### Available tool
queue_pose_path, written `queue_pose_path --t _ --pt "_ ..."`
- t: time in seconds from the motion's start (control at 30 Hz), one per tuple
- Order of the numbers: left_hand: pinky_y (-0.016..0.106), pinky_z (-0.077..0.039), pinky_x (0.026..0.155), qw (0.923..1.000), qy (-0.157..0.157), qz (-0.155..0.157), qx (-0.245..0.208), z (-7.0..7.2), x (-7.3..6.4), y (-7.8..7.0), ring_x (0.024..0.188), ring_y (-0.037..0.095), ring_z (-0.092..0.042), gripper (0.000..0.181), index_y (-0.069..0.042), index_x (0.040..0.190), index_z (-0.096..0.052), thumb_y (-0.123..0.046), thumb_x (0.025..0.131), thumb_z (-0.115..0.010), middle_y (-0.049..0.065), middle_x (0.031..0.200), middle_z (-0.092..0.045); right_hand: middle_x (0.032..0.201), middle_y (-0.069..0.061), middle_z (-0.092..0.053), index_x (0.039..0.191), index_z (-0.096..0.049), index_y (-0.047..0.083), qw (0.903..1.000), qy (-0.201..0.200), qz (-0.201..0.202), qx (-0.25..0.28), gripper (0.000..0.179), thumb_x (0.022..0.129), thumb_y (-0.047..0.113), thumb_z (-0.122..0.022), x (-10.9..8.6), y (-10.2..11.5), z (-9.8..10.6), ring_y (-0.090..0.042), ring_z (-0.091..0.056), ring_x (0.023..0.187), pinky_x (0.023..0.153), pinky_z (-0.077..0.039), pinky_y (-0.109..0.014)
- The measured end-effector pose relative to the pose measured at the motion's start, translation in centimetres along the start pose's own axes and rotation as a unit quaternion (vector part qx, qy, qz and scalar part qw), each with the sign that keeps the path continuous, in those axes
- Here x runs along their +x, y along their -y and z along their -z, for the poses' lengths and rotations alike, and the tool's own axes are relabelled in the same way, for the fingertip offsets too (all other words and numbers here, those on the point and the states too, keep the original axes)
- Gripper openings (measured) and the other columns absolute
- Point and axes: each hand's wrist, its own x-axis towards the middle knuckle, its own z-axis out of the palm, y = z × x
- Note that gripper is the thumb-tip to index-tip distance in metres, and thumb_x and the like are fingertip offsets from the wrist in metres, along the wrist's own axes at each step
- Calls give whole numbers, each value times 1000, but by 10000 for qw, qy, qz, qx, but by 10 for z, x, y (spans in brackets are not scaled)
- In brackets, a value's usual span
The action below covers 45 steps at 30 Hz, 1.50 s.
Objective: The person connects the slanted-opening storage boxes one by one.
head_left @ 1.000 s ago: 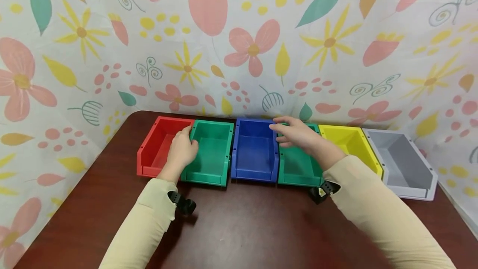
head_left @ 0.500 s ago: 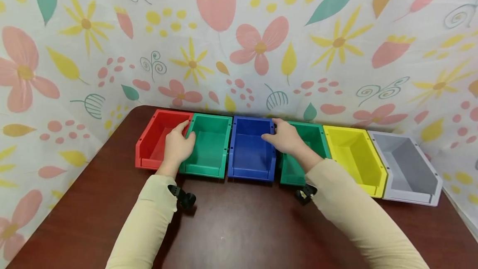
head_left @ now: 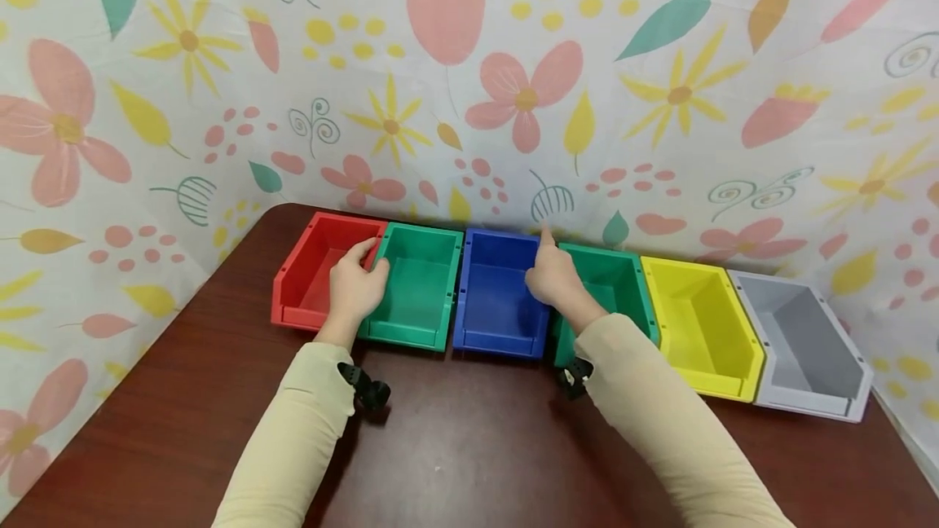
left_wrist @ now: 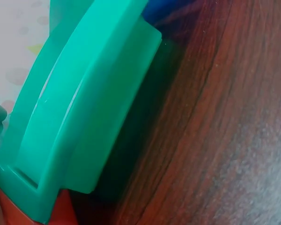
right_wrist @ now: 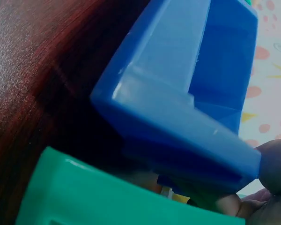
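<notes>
My left hand (head_left: 357,288) grips the left wall of a green plastic storage bin (head_left: 414,292), its thumb on the green side and its fingers over the red bin (head_left: 311,288). My right hand (head_left: 555,277) holds the right wall of a blue storage bin (head_left: 502,292). Its thumb lies over the blue rim, the index finger points toward the back, and other fingers reach into the gap beside a second green bin (head_left: 605,279). In the right wrist view the blue bin (right_wrist: 178,112) stands apart from that green bin (right_wrist: 98,192) at the front.
Farther right in the row are a yellow bin (head_left: 697,324) and a grey bin (head_left: 800,341). All the bins stand on a dark brown table (head_left: 455,446), backed by a flower-printed cloth (head_left: 469,88). Black wrist cameras hang under both sleeves.
My right hand has moved left and down from above the second green bin onto the blue bin's right wall. The gap there has widened slightly. My left hand stays at the first green bin's wall.
</notes>
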Motion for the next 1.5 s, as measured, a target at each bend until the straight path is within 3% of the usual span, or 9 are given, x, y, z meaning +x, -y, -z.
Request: queue_pose_path --t 0.1,0.2,0.33,0.63,0.73,0.83,1.0,1.27,1.5 --pt "31 -39 60 10000 31 13 14 -2 -2 -2 47 20 -40 46 -13 137 -51 -26 93 -51 8 63 -53 56 -7 -49 151 4 2 9999 2 100 -1 71 93 6 -37 -2 -7 5 -12 -30 37 38 -31 -26" --pt "31 -39 59 10000 19 4 32 -4 -2 -4 48 21 -41 45 -14 136 -52 -26 93 -52 7 59 -52 97 -23 -63 150 -6 -3 9995 -136 294 31 66 93 7 -38 -5 -13 10 -13 -36 42 42 -34 -27" --pt "30 -40 61 10000 -19 -14 79 -3 -1 -7 49 21 -43 45 -14 136 -52 -26 93 -52 7 60 -53 145 -30 -34 148 -15 -6 9975 -378 572 174 63 92 7 -40 -8 -15 16 -14 -38 45 45 -35 -28" --pt "30 -41 60 9999 -31 55 88 -4 -1 -8 49 21 -45 45 -14 137 -51 -26 93 -52 7 59 -53 141 -31 -39 148 -18 -5 9944 -552 769 468 63 92 10 -42 -12 -18 24 -14 -29 39 43 -33 -28" --pt "30 -41 59 10000 -45 37 67 -6 0 -7 49 21 -45 45 -14 136 -52 -26 93 -52 7 59 -52 147 -29 -32 148 -19 -6 9938 -603 841 409 62 92 10 -42 -14 -19 28 -28 -58 63 54 -41 -33" --pt "30 -41 59 10000 -61 23 46 -8 0 -7 49 21 -45 45 -14 136 -52 -26 92 -53 7 59 -53 151 -27 -26 148 -19 -6 9938 -610 843 394 62 92 10 -42 -15 -19 31 -35 -61 84 62 -43 -36" --pt "30 -41 59 10000 -57 16 11 -10 -1 -9 49 21 -46 45 -13 136 -52 -25 92 -53 7 59 -53 151 -26 -27 148 -20 -3 9949 -539 695 489 63 92 9 -42 -17 -21 35 -17 -42 47 48 -37 -30" --pt "31 -40 56 10000 -10 -95 24 -16 1 -12 46 21 -44 45 -15 136 -52 -26 93 -52 6 56 -51 151 -25 -26 149 -18 -2 9950 -496 611 622 62 93 11 -42 -21 -23 37 -29 -56 73 49 -37 -29" --pt "31 -39 54 9999 58 -128 9 -14 0 -14 45 21 -43 44 -14 135 -53 -25 93 -52 6 54 -49 140 -29 -42 149 -17 -2 9959 -430 680 406 64 92 13 -42 -23 -13 43 -13 -34 40 46 -35 -28"
